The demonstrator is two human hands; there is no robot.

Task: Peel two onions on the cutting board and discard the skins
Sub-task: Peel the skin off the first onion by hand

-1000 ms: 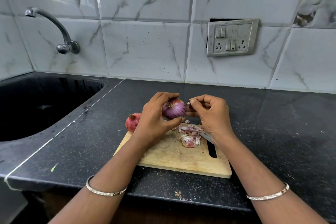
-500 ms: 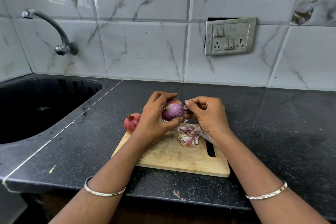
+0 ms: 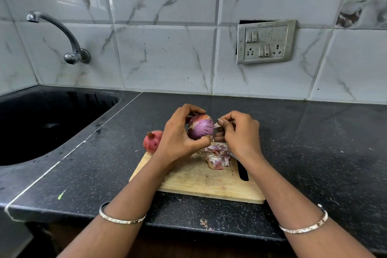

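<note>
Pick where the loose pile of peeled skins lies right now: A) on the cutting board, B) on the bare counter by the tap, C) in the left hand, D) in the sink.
A: the pile of skins lies on the cutting board, near the right hand, which pinches a strip of skin at the onion that the left hand holds.

Held up close together, the left hand (image 3: pixel 179 134) grips the onion (image 3: pixel 201 127) while the right hand (image 3: pixel 240 132) pinches its skin flap (image 3: pixel 216 125).

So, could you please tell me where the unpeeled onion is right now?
In the head view, the unpeeled onion lies at the cutting board's far-left corner, just left of the left hand.
</note>
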